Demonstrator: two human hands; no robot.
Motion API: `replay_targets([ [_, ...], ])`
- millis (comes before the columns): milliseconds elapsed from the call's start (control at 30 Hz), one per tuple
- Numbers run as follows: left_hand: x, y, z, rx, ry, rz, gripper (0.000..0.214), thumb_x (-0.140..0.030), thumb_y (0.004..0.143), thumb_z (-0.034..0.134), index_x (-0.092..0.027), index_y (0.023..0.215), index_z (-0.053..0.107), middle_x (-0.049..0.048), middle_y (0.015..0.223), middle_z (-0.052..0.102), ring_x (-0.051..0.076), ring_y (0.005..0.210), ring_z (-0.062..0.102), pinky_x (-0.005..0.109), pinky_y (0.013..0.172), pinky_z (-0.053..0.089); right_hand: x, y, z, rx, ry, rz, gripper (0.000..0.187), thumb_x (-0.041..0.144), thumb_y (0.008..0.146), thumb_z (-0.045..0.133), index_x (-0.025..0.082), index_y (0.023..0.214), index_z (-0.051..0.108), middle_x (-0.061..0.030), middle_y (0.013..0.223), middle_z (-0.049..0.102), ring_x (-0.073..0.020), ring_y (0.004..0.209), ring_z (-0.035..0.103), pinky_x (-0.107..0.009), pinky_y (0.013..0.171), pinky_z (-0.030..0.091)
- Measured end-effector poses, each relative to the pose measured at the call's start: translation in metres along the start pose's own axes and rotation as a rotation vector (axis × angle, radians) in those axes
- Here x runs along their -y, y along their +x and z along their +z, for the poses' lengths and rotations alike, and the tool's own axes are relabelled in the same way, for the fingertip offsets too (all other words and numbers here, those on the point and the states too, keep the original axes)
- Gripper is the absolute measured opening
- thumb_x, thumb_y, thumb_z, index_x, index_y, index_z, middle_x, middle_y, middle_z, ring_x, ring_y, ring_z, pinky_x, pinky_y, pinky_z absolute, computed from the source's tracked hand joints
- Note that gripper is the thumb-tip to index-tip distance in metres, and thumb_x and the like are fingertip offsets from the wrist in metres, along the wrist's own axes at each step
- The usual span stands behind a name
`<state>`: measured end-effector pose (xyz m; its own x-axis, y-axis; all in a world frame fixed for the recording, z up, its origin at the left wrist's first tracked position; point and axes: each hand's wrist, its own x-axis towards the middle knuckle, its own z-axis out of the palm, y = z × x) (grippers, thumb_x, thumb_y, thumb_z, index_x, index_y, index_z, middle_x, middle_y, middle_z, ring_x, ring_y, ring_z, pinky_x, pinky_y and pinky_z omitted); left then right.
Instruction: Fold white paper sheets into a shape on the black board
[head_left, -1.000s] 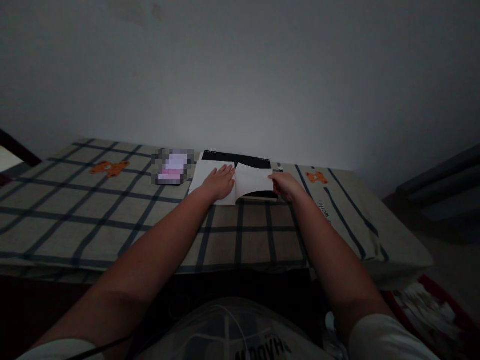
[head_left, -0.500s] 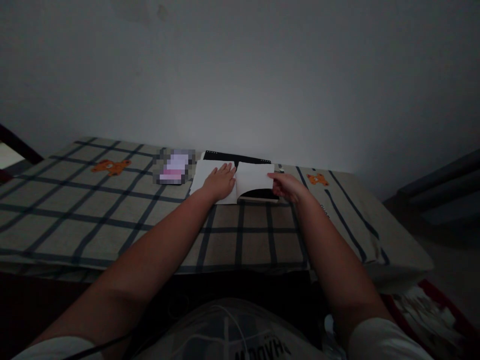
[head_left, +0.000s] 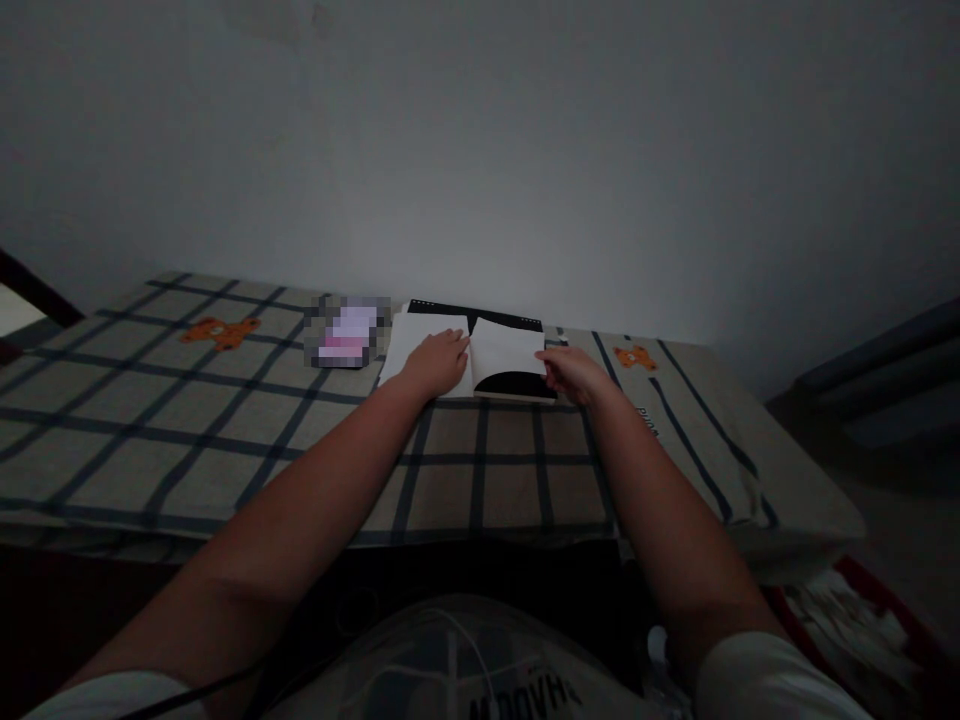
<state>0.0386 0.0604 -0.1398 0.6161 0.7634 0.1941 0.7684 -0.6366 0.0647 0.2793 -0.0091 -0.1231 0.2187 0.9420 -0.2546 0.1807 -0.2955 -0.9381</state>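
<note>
Fingers of the right hand (head_left: 571,374) pinch the creased white paper (head_left: 510,346) by its right edge, far-centre over a black rectangular pad (head_left: 523,384); the left hand (head_left: 440,362) lies flat on the paper, gripping nothing. Uneven pulling could tear it.

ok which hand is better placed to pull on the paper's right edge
Likely the right hand: it already pinches the paper at that edge. The left hand lies on the left part, so it seems better placed for steadying.
</note>
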Motion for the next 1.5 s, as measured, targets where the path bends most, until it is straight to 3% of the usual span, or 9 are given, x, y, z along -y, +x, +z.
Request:
replay_targets([
  [167,-0.001,0.001,0.004,0.062,0.007,-0.033,0.053,-0.029,0.100,0.024,-0.009,0.148,0.034,0.0146,0.158,0.029,0.029,0.146,0.026,0.054,0.115,0.025,-0.003,0.005,-0.001,0.011,0.005,0.007,0.025,0.023,0.086,0.056,0.018,0.063,0.050,0.0025,0.046,0.053,-0.0074,0.039,0.046,-0.020,0.042,0.036],
  [433,-0.003,0.001,0.001,0.092,0.007,-0.038,0.054,-0.029,0.101,0.022,-0.010,0.150,0.032,0.0133,0.159,0.026,0.028,0.147,0.023,0.055,0.115,0.025,0.001,0.000,-0.002,-0.007,0.011,0.041,0.020,0.017,0.087,0.052,0.017,0.067,0.052,0.0030,0.046,0.053,-0.0075,0.039,0.047,-0.019,0.042,0.038],
  [700,-0.002,-0.001,0.001,0.023,-0.002,-0.035,0.051,-0.030,0.100,0.027,-0.011,0.147,0.038,0.0144,0.157,0.030,0.027,0.145,0.028,0.051,0.115,0.028,0.007,-0.004,-0.003,-0.006,0.018,0.068,0.030,0.035,0.091,0.055,0.017,0.066,0.054,0.0006,0.049,0.056,-0.0079,0.041,0.050,-0.018,0.040,0.037],
  [833,-0.001,0.001,0.000,-0.063,0.012,-0.003,0.044,-0.031,0.099,0.035,-0.014,0.135,0.055,0.0124,0.151,0.042,0.026,0.140,0.037,0.045,0.115,0.030,0.008,-0.007,-0.004,0.021,0.008,0.050,0.025,0.029,0.088,0.062,0.017,0.067,0.054,0.0013,0.052,0.058,-0.0068,0.042,0.050,-0.018,0.040,0.037],
  [933,-0.001,0.002,0.000,-0.058,0.005,-0.003,0.043,-0.030,0.100,0.033,-0.015,0.129,0.061,0.0103,0.143,0.052,0.023,0.134,0.045,0.036,0.113,0.035,0.007,-0.007,-0.004,0.020,0.009,0.034,0.027,0.024,0.088,0.061,0.017,0.064,0.052,0.0023,0.050,0.056,-0.0062,0.041,0.049,-0.017,0.041,0.037],
  [1033,-0.001,0.002,0.001,-0.024,0.012,0.010,0.045,-0.026,0.100,0.031,-0.010,0.135,0.055,0.0131,0.146,0.049,0.023,0.135,0.044,0.035,0.113,0.033,0.008,-0.008,-0.004,0.003,-0.013,0.057,0.030,0.026,0.091,0.058,0.017,0.062,0.052,0.0013,0.050,0.057,-0.0066,0.041,0.050,-0.018,0.042,0.039],
  [1167,-0.003,0.001,0.002,0.015,0.061,0.067,0.049,-0.024,0.099,0.030,-0.005,0.141,0.046,0.0185,0.151,0.040,0.027,0.139,0.038,0.040,0.114,0.030,0.011,-0.010,-0.003,0.002,-0.029,0.083,0.026,0.029,0.089,0.060,0.016,0.067,0.056,0.0001,0.053,0.059,-0.0077,0.043,0.053,-0.019,0.040,0.038],
  [1500,-0.004,0.000,0.000,0.079,0.082,0.048,0.052,-0.026,0.100,0.024,-0.006,0.146,0.037,0.0181,0.155,0.032,0.029,0.143,0.030,0.045,0.114,0.029,0.008,-0.008,-0.005,0.018,-0.028,0.070,0.024,0.019,0.090,0.057,0.016,0.066,0.055,-0.0005,0.052,0.059,-0.0072,0.042,0.051,-0.018,0.041,0.039],
])
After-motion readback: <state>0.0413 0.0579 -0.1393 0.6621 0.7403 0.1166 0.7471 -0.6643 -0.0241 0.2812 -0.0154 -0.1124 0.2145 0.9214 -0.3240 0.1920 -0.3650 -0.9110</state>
